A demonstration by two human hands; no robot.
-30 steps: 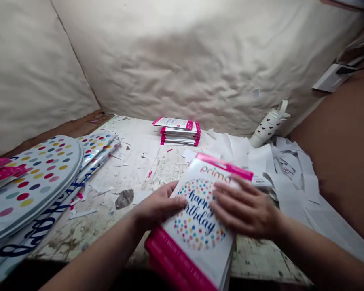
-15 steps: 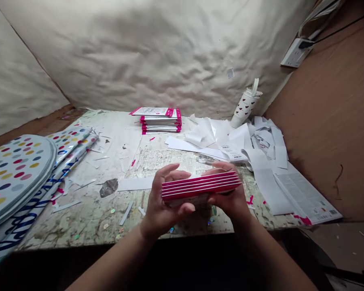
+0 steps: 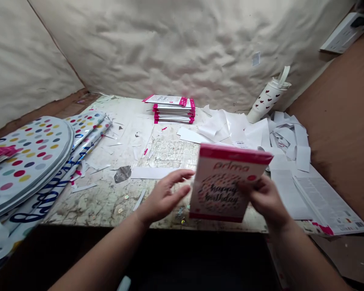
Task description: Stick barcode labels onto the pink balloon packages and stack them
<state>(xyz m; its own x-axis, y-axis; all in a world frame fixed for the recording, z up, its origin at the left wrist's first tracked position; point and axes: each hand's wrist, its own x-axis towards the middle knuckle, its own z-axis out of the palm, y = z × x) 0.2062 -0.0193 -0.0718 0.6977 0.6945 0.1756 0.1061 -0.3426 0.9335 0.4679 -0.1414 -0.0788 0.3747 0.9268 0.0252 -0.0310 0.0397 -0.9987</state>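
My right hand (image 3: 267,199) grips the right edge of a stack of pink-and-white printed packets (image 3: 220,167), thumb across the front. The front packet reads "prima" and "happy birthday" and faces me, slightly blurred. It is held upright above the table's front edge. To its left, my left hand (image 3: 164,197) is open, fingers and thumb apart, close to the packets' left edge and holding nothing. Farther back, a pile of similar packets (image 3: 174,113) lies on the worn table (image 3: 166,151), its top one set askew.
Round polka-dot pieces (image 3: 39,145) and a rolled printed foil sheet (image 3: 66,165) lie at left. White paper strips (image 3: 261,133) heap at right, before a tilted heart-patterned tumbler (image 3: 268,99). A printed card sheet (image 3: 330,202) sits at the right edge. Paper scraps litter the table.
The packet stack has turned from edge-on to front face toward me and shifted right. My left hand has let go of it; my right hand keeps hold. The view has shifted slightly.
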